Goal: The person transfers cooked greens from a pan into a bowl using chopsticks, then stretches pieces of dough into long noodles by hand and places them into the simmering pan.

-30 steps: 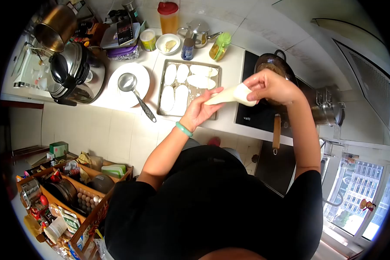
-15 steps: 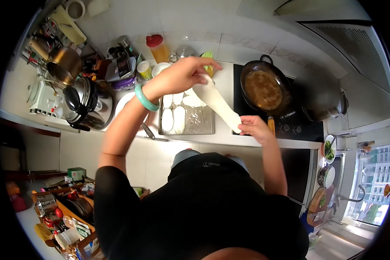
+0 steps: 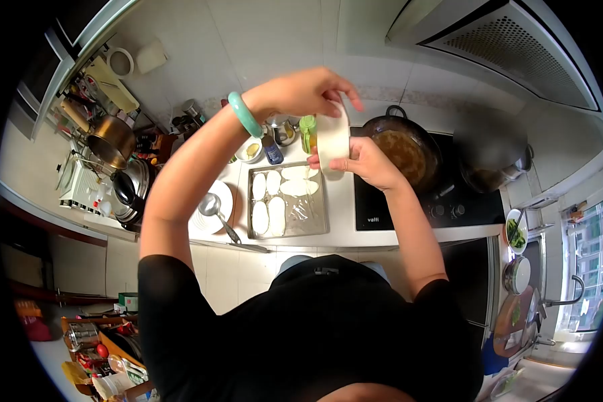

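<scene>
A long, flat strip of pale dough (image 3: 333, 137) hangs between my two hands above the counter, just left of the stove. My left hand (image 3: 315, 94), below a green bangle, pinches its upper end with finger and thumb. Lower down, my right hand (image 3: 368, 162) grips the other end, thumb in front and fingers behind. Beneath and to the left lies a metal tray (image 3: 319, 208) with several oval dough pieces (image 3: 277, 214) on its left and upper parts. To the right, a black wok (image 3: 430, 151) of brown liquid with foam sits on the stove.
A white plate (image 3: 226, 194) with a metal ladle (image 3: 211, 205) stands left of the tray. Behind the tray are a small bowl (image 3: 249, 158), a dark bottle (image 3: 273, 150) and a green-topped container (image 3: 307, 127). A pot (image 3: 496, 173) stands right of the wok.
The dough strip has swung from a slant over the tray's right side to nearly upright, farther back. My right hand has moved up and left with its end. The camera view has shifted.
</scene>
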Tool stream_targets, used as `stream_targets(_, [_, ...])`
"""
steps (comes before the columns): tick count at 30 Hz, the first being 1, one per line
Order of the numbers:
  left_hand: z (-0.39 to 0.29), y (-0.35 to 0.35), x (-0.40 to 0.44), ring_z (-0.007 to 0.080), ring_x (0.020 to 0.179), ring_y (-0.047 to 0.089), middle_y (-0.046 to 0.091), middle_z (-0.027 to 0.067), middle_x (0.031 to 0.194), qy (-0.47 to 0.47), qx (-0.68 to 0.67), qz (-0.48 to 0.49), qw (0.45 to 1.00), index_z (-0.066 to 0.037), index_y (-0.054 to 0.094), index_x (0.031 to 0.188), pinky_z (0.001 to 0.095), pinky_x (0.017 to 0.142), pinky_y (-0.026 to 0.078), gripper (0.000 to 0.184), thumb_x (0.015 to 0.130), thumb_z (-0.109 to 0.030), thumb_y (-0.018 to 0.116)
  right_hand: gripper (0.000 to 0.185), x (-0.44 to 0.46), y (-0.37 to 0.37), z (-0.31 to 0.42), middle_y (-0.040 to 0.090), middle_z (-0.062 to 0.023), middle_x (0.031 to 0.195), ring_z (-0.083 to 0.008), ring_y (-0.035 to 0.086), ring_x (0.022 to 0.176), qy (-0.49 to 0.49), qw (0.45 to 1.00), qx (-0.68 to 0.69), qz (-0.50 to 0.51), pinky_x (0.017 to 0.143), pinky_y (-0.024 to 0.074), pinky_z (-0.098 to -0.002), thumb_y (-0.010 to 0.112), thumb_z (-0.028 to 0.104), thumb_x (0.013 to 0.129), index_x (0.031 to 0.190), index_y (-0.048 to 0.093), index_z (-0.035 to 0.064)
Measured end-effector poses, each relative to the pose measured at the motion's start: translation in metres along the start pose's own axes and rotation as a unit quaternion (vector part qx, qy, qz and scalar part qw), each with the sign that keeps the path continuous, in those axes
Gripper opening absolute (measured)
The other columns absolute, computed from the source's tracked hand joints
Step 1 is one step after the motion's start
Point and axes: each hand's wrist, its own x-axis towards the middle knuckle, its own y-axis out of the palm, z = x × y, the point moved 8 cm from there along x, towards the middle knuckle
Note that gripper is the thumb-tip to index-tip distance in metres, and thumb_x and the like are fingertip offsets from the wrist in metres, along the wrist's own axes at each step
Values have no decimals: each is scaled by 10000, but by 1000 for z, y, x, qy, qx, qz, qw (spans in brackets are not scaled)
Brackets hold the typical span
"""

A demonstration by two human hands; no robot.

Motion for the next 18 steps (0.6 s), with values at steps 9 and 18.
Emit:
stream_targets(9, [171,183,-26,276,982,579,583,140,1084,-7,-894,-4,448,-60,541,1037,448,933,415,527,881,-550,425,359,5,-24,-70,623,-146,1034,-204,636,912,141,971,193,-6,798,503,-288,520,172,911,1174,500,-70])
stream_targets(18, [157,203,-28,178,470,455,507,53,570,-146,-752,-184,616,-33,586,857,285,495,397,451,913,-455,438,209,-12,-21,-136,636,-69,819,-112,573,712,218,968,124,-29,675,483,-254,565,172,890,893,609,-33])
